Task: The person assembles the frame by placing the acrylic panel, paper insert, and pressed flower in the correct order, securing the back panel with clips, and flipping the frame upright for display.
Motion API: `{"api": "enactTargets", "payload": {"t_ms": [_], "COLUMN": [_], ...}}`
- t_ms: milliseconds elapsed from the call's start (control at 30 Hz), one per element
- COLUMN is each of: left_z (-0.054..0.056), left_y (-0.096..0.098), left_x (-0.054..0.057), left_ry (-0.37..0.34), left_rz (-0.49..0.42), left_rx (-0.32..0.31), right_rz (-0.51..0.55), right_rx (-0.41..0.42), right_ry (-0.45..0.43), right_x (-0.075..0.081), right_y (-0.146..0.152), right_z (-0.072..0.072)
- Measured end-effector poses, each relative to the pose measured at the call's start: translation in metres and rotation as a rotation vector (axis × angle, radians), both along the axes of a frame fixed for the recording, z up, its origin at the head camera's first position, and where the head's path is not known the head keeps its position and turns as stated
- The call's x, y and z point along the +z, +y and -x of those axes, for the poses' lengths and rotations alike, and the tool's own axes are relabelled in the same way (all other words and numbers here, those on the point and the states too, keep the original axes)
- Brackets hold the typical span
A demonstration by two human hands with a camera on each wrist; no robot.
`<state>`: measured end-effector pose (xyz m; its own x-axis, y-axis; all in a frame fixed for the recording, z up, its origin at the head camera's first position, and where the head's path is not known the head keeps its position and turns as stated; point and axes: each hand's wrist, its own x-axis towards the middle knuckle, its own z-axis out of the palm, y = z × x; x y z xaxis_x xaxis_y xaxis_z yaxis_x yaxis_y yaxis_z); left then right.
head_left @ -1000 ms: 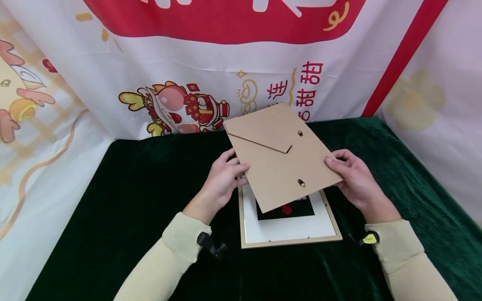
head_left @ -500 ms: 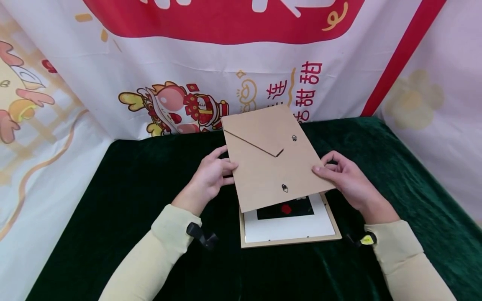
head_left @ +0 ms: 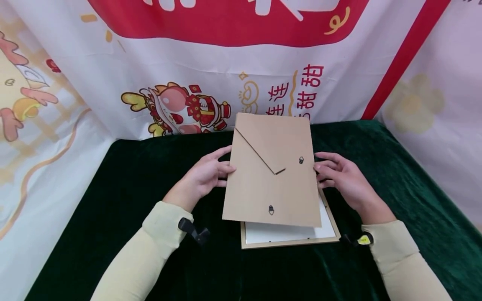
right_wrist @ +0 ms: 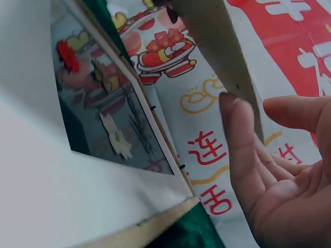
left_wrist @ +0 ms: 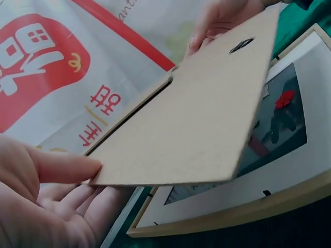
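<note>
A tan backing board [head_left: 271, 188] with a slanted stand flap and two hanging rings is held tilted above a light wooden picture frame [head_left: 290, 244]. My left hand [head_left: 205, 175] pinches its left edge, thumb [left_wrist: 67, 166] on top and fingers beneath. At the opposite edge, my right hand [head_left: 340, 179] touches the board with straight fingers; in the right wrist view the thumb stands a little off it. Inside the frame lies a white mat [right_wrist: 31, 170] around a dark picture [right_wrist: 98, 98] with a red flower, which the board hides in the head view.
Dark green velvet cloth [head_left: 150, 234] covers the table around the frame. Behind it hangs a white printed curtain [head_left: 211, 62] with red lettering and cartoon figures. Small dark metal points [left_wrist: 267, 193] stick out along the frame's inner edge.
The board has turned clockwise and come lower and nearer, hiding the picture in the head view. My left hand has shifted left. My right hand's pinch on the board's corner has loosened.
</note>
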<state>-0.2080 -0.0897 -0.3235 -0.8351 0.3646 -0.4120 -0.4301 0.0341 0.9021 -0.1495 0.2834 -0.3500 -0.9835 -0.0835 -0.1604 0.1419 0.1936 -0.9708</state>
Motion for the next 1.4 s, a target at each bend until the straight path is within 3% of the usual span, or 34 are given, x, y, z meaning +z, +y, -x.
{"api": "enactTargets", "payload": {"t_ms": [233,500,667,767,900,1100,1400], "left_z": [0.001,-0.001,-0.008,-0.014,-0.023,-0.033,-0.038], "left_y": [0.0,0.003,-0.002,-0.004,-0.001,0.02,0.04], "left_x": [-0.001,-0.001,0.0,-0.002,-0.005,-0.009,-0.008], "left_ry": [0.019,0.052,0.06,0.05,0.043,0.075,0.102], "left_rz": [0.028,0.075,0.114,0.091,-0.021,-0.152,-0.194], "left_rx": [-0.046,-0.003,-0.024,-0.028,0.018,0.122,0.268], "right_rz": [0.269,0.294,0.311,0.367,0.48,0.57,0.578], "right_rx": [0.027,-0.006,-0.097,-0.175,-0.268,-0.334,-0.262], "right_ry": [-0.001,0.018,0.056,0.084,0.119,0.149,0.141], "right_x": [-0.005,-0.006,-0.004,-0.002,-0.001,-0.003,-0.006], "right_y": [0.002,-0.002,-0.003,-0.002,-0.005,-0.02,-0.038], "right_z": [0.003,0.003,0.002,0.001,0.0,-0.003,-0.007]}}
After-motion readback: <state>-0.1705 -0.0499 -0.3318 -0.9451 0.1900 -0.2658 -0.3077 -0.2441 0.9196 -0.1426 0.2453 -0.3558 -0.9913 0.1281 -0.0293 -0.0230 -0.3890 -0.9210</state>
